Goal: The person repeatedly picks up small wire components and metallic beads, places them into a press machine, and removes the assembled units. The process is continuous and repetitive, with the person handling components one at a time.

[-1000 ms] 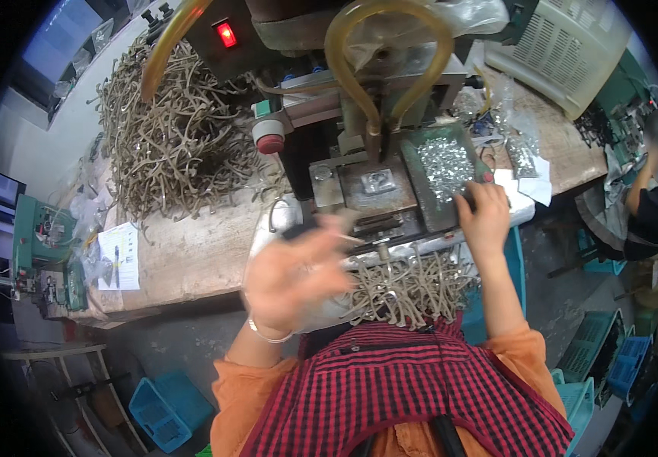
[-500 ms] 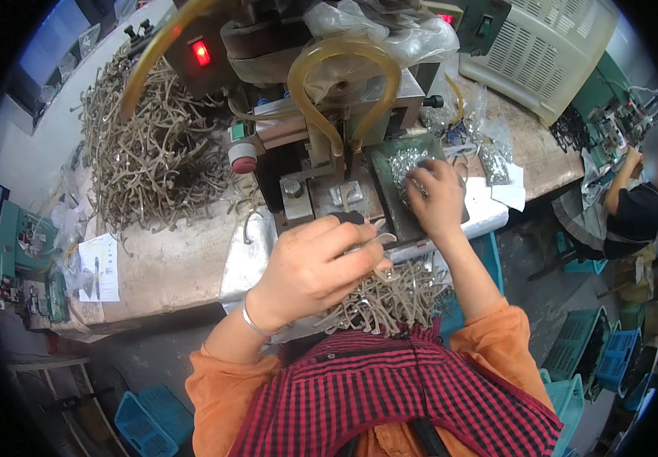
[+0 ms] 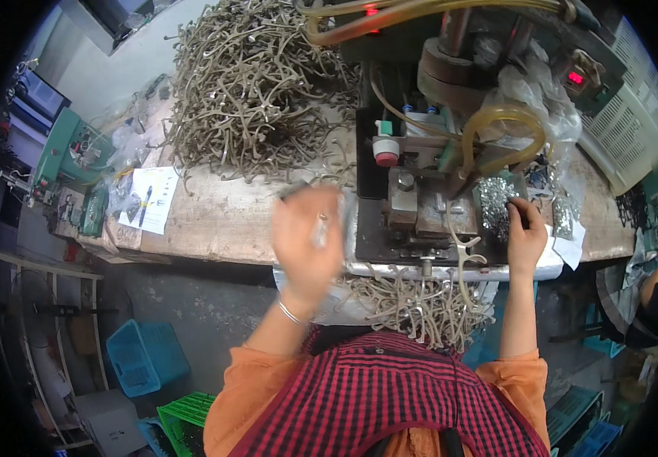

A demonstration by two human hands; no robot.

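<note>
Since half a second ago the left hand (image 3: 307,242) has swung away from the machine and out over the front edge of the wooden bench (image 3: 222,217), and it's pretty motion-blurred now. It looks half open, fingers loosely curled, with a small thin metal piece (image 3: 321,225) pinched near the fingertips, though the blur makes the grip hard to read. A thin bangle sits on that wrist. The right hand (image 3: 525,238) has stayed at the tray of small shiny metal bits (image 3: 495,199) on the right side of the press machine (image 3: 435,183), fingers bent down onto the bits, seemingly picking at them; whether it actually holds any, can't tell. The piece in the left hand is pale, slim and short, nothing more visible. A big tangled heap of tan hooked wire parts (image 3: 252,91) covers the back left of the bench, and a smaller pile of the same parts (image 3: 416,308) sits in the person's lap area just below the machine. Yellowish hoses (image 3: 500,126) loop over the machine, next to a red push button (image 3: 386,156). A paper sheet (image 3: 150,199) lies at the bench's left end, a blue crate (image 3: 146,356) stands on the floor, and another person's arm (image 3: 653,278) shows at the far right.
</note>
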